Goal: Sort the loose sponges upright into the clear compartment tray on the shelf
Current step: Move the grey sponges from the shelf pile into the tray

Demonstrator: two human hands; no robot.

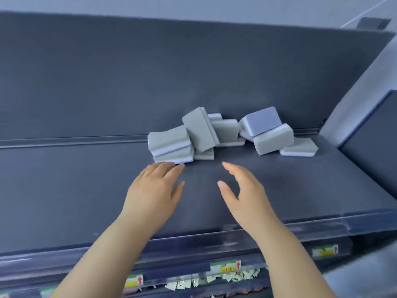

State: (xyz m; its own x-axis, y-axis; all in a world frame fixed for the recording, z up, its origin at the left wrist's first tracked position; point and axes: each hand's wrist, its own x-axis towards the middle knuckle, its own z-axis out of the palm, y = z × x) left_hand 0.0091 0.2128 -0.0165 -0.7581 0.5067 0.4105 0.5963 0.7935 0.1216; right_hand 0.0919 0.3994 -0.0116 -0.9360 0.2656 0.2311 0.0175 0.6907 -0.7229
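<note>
Reaching left hand [153, 190], right hand [245, 194], fingers straight

The sponges [225, 134] are grey with a pale lilac-white layer; one [263, 121] shows a blue-violet face. The shelf [86, 190] and back panel [150, 72] are dark slate blue. Price labels [225, 266] are white, green and yellow with red arrows.

Grey sponges [217, 134] jumbled on shelf [86, 190]
</note>
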